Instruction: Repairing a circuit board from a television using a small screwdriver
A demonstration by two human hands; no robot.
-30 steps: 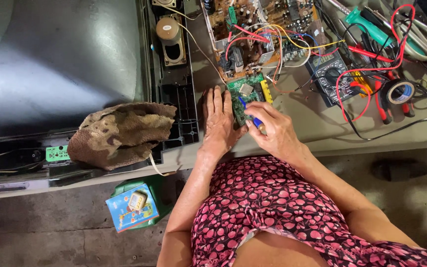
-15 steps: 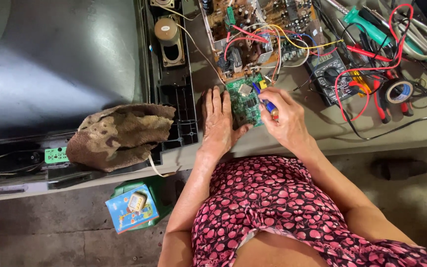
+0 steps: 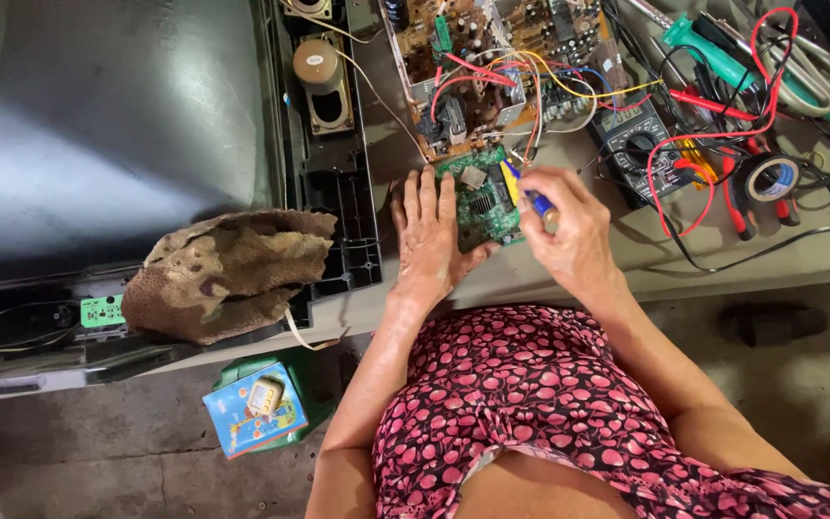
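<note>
A small green circuit board [image 3: 484, 202] lies on the workbench near its front edge. My left hand [image 3: 427, 235] rests flat beside it, fingers spread, with the thumb under the board's lower edge. My right hand [image 3: 569, 231] is closed around a blue-handled tool with a yellow tip [image 3: 521, 189], whose tip points at the board's upper right corner. A larger brown circuit board [image 3: 492, 67] with red, yellow and white wires lies just beyond.
A black multimeter [image 3: 638, 144] with red leads, a tape roll [image 3: 770, 178] and green-handled tools [image 3: 722, 53] lie right. A television's dark shell [image 3: 98, 125] with a speaker [image 3: 319, 82] lies left. A brown cloth [image 3: 228, 274] drapes its edge. A small blue box [image 3: 254, 415] sits below.
My right hand has risen from the board's lower right to its upper right, carrying the blue tool. The left hand stays flat beside the board.
</note>
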